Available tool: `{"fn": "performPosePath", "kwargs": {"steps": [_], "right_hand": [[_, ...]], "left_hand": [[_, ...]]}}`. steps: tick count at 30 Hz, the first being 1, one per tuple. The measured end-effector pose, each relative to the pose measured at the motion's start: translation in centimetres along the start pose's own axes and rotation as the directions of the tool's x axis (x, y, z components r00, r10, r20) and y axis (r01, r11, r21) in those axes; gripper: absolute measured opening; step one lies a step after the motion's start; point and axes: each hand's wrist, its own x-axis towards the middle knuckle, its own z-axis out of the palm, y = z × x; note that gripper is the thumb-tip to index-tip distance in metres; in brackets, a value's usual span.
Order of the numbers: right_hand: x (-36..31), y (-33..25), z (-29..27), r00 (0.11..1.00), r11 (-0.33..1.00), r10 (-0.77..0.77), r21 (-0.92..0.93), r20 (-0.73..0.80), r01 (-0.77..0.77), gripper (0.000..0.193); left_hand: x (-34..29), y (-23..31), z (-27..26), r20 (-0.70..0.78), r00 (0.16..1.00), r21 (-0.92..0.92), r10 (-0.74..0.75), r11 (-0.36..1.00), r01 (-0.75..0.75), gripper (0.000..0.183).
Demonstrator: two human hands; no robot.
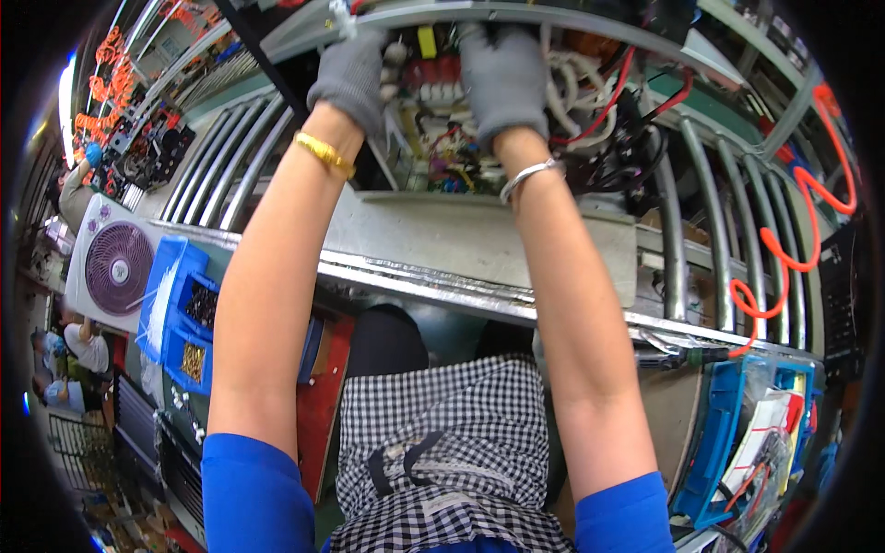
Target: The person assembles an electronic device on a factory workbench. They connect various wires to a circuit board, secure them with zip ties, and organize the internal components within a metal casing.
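Both my arms reach forward to an open metal-framed unit (pixel 406 17) full of wiring and components. My left hand (pixel 348 81), in a grey knit glove, is at the unit's left side, close to its upper metal bar. My right hand (pixel 505 85), in a matching glove, reaches under the bar over the inside parts. The fingers of both hands are mostly hidden, so I cannot make out what they hold. Between the hands lie a circuit board with coloured wires (pixel 449 158) and a yellow label (pixel 427 41). White hoses (pixel 564 90) and a red cable (pixel 608 109) run right of my right hand.
The unit stands on a roller conveyor (pixel 676 230) with a metal plate (pixel 424 235) in front. At left are blue bins (pixel 171 304) of small fasteners and a fan (pixel 120 263). A coiled orange air hose (pixel 784 249) hangs right, above a blue crate (pixel 724 433). People work far left.
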Motion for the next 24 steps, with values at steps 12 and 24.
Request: {"fn": "performPosePath", "kwargs": {"steps": [12,24], "right_hand": [[0.3,-0.8,-3.2,0.893,0.954,0.271,0.022,0.359,-0.299,0.040],[7.0,-5.7,-15.0,0.964,0.816,-0.219,-0.515,0.148,0.264,0.025]], "left_hand": [[-1.4,0.7,-0.2,0.081,0.982,-0.046,-0.174,0.983,0.178,0.023],[-7.1,2.3,0.5,0.251,0.953,0.114,0.169,0.973,-0.203,0.031]]}}
